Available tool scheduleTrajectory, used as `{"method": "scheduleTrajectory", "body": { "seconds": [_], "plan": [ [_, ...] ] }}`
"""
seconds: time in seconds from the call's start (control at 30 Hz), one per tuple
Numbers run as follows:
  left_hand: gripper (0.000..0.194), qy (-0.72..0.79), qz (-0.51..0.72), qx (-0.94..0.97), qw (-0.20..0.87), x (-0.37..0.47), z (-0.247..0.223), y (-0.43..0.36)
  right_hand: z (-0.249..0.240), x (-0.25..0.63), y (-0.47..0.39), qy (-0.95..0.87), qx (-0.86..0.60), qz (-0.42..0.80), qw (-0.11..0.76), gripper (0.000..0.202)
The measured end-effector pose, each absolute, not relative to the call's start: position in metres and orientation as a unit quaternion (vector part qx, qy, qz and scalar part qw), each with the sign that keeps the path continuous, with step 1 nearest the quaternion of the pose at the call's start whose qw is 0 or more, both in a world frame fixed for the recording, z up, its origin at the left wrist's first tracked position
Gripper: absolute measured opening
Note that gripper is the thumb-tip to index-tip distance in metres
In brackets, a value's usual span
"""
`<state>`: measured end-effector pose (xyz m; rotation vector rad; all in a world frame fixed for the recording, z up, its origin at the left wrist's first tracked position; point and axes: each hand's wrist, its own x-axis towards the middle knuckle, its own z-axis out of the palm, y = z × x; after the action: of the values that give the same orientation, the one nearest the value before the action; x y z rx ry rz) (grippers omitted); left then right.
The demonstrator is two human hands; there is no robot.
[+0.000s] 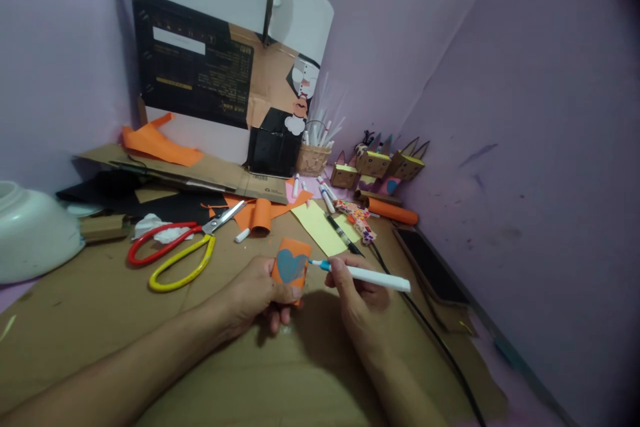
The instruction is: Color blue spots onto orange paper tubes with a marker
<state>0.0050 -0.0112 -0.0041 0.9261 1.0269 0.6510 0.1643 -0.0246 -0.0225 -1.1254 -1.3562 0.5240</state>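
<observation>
My left hand (263, 290) grips a small orange paper piece (281, 248) by its left and lower edges, thumb on the front. A grey-blue heart (291, 267) is coloured on its face. In my right hand (357, 287) is a white marker (380, 277) with a blue collar, held like a pen. The marker's tip is at the right edge of the heart; whether it touches the paper I cannot tell. A white marker cap (243, 235) lies on the cardboard behind my left hand, beside an orange paper roll (261, 215).
Scissors (210, 230) with red and yellow handles lie open at left, near a white bowl (35, 233). Behind are yellow paper (320, 227), a glue gun (357, 217) with its cable, a basket of sticks (314, 159) and cardboard animal figures (375, 163). A phone (433, 263) lies right.
</observation>
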Motion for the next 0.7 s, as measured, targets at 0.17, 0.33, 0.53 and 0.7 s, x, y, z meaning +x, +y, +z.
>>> {"method": "scheduleTrajectory", "body": {
  "seconds": [0.17, 0.33, 0.53, 0.7],
  "plan": [
    [0.026, 0.469, 0.291, 0.419, 0.721, 0.0049, -0.0043, -0.0109, -0.0181, 0.1641, -0.0248, -0.590, -0.487, 0.208, 0.609, 0.021],
    [0.024, 0.465, 0.288, 0.422, 0.723, 0.0044, -0.0060, -0.0097, -0.0224, 0.1633, -0.0227, -0.584, -0.486, 0.224, 0.610, 0.018],
    [0.026, 0.461, 0.288, 0.425, 0.724, 0.0044, -0.0067, -0.0097, -0.0255, 0.1640, -0.0227, -0.589, -0.488, 0.232, 0.601, 0.020],
    [0.027, 0.463, 0.293, 0.420, 0.723, 0.0041, -0.0055, -0.0102, -0.0268, 0.1638, -0.0227, -0.592, -0.498, 0.234, 0.589, 0.023]
  ]
}}
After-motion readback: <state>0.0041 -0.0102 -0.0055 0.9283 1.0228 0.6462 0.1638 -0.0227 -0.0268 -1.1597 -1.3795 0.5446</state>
